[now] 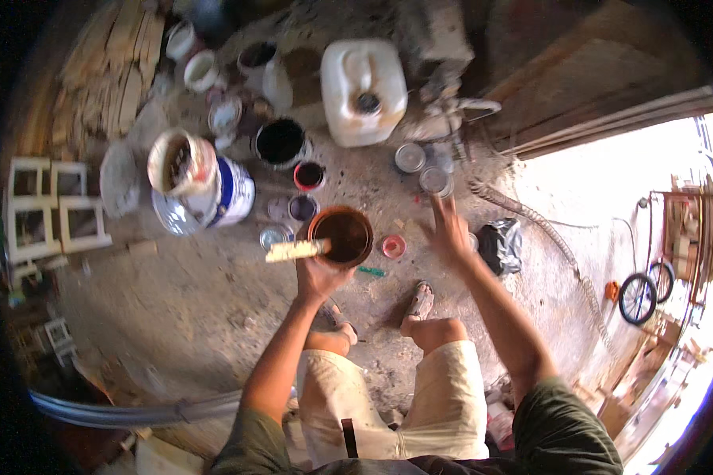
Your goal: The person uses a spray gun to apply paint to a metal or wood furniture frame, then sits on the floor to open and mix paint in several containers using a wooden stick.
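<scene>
My left hand (318, 273) grips the handle of a paintbrush (295, 251), whose pale bristles point left beside a round brown pot (342, 235) of dark liquid on the dirt floor. My right hand (449, 229) is stretched forward with fingers apart and nothing in it, close to two small round tins (422, 168) near a white plastic jerrycan (364, 91). A small red lid (394, 247) lies between the hands. I squat, knees and sandalled feet below the pot.
Several paint cans and buckets crowd the ground ahead, among them a blue and white bucket (214, 190) and a black-filled can (281, 142). White wooden frames (47, 210) lie left, a black bag (501, 244) right, a bicycle (646, 289) far right.
</scene>
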{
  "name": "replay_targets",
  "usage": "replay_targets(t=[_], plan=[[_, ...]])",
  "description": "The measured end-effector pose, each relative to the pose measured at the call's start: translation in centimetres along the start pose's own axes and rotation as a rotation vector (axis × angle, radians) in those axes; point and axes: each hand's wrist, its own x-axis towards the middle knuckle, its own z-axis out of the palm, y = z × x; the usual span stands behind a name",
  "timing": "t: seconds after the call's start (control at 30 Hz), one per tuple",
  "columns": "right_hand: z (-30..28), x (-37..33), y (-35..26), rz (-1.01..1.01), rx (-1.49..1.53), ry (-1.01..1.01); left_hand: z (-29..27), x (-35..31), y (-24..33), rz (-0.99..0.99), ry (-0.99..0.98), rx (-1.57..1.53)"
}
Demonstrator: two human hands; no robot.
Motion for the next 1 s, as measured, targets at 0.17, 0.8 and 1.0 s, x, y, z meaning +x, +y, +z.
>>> replay_targets(t=[0.17, 0.8, 1.0], plan=[[-5.8, -35.8, 7.1, 0.661, 0.003, -0.395, -1.3, -2.1, 16.5, -0.089, -0.152, -0.221], [-20.0, -85.7, 5.6, 1.659, 0.509, 0.213, 18.2, -12.4, 61.1, 0.521, -0.678, -0.205], [-32.8, -85.3, 12.8, 1.435, 0.281, 0.605, 29.2, -18.1, 71.0, 0.481, -0.843, -0.389]])
